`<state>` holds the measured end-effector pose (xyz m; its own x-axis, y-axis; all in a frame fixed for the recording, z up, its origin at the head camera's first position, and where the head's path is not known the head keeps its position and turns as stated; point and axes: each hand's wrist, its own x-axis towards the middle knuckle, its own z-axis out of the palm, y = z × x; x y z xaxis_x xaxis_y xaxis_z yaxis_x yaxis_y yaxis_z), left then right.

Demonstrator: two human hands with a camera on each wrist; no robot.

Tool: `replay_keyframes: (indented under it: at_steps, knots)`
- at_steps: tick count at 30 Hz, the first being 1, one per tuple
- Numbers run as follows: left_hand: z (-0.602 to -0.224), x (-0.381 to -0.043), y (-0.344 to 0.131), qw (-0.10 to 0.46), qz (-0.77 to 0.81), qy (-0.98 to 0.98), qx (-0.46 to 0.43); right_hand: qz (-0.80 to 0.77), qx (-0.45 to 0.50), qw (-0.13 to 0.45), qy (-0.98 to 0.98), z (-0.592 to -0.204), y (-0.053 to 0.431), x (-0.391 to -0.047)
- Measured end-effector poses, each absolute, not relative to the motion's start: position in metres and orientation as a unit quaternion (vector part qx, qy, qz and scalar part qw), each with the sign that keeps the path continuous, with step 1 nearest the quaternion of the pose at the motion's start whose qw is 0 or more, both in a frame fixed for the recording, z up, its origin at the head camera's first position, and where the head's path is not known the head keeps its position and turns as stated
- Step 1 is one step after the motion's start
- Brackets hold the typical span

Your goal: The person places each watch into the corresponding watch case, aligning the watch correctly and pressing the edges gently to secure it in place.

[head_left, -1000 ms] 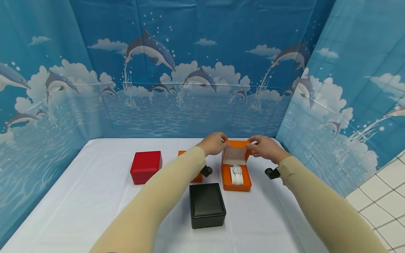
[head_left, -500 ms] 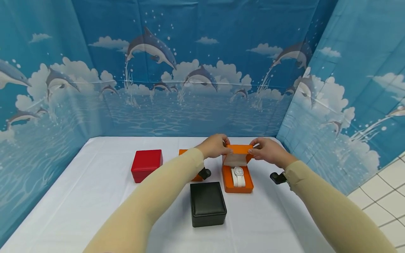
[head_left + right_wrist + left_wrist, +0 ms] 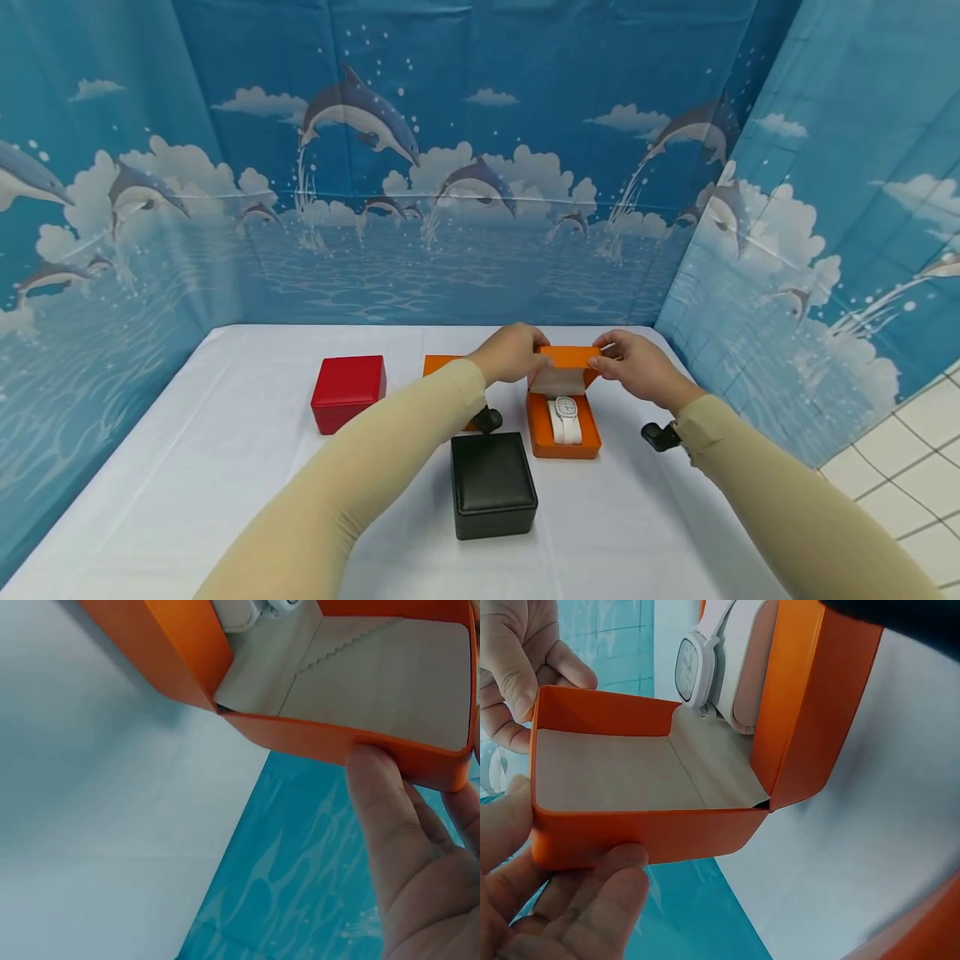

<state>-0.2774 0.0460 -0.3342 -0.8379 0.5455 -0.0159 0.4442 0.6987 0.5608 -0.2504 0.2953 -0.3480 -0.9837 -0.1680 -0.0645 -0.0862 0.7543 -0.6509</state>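
Note:
An orange watch box (image 3: 566, 451) stands with its lid (image 3: 567, 357) raised and leaning forward over the base. Inside, a white watch (image 3: 566, 419) is wrapped round a white cushion. My left hand (image 3: 512, 353) grips the lid's left corner, thumb at the front edge and fingertips along the side (image 3: 634, 855). At the opposite corner my right hand (image 3: 642, 367) pinches the lid, one finger (image 3: 371, 776) lying against its side wall. Pale lining (image 3: 607, 769) covers the lid's inside.
A black box (image 3: 493, 483) sits closed in front of the orange one. Further left is a closed red box (image 3: 348, 392). Another orange box (image 3: 438, 363) is partly hidden behind my left forearm. A dolphin-print curtain (image 3: 480, 275) hangs behind the white-covered table (image 3: 247, 467).
Both hands have brought the lid forward and down from a more upright position, mostly in the first half second. The watch and the other boxes stay in place.

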Motion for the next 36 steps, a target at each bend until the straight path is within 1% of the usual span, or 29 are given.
replay_keyframes:
  at_steps: [6,12,14,27,36]
  knots:
    - [-0.335,-0.276,0.046,0.084,0.279,0.918,0.269,-0.343,-0.081,0.066,0.934,-0.349,0.297,-0.253]
    - [-0.339,-0.272,0.046,0.086,0.282,0.918,0.267,-0.341,-0.099,0.120,0.927,-0.350,0.299,-0.245]
    - [-0.340,-0.271,0.046,0.089,0.282,0.917,0.268,-0.335,-0.101,0.127,0.928,-0.350,0.299,-0.242]
    - [-0.343,-0.266,0.046,0.117,0.304,0.907,0.269,-0.312,-0.115,0.086,0.939,-0.357,0.300,-0.230]
    - [-0.345,-0.263,0.047,0.137,0.316,0.899,0.268,-0.302,-0.115,0.093,0.942,-0.355,0.301,-0.227]
